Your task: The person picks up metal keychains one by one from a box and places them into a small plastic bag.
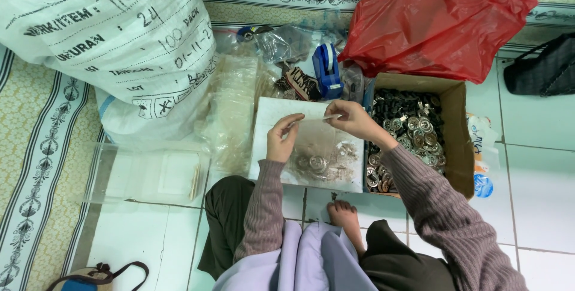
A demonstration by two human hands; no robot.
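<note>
Both hands, left hand (280,138) and right hand (353,118), pinch a clear plastic bag (312,124) above the white board (269,111), beside the cardboard box (456,141) of metal buckles (413,132).

A white sack (114,39), red bag (437,27), and blue tape dispenser (327,70).

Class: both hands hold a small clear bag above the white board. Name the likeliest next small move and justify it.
Probably the right hand lets go and reaches to the cardboard box for a metal button: the clear bag is pinched at both top corners, and the box sits just beside that hand.
</note>
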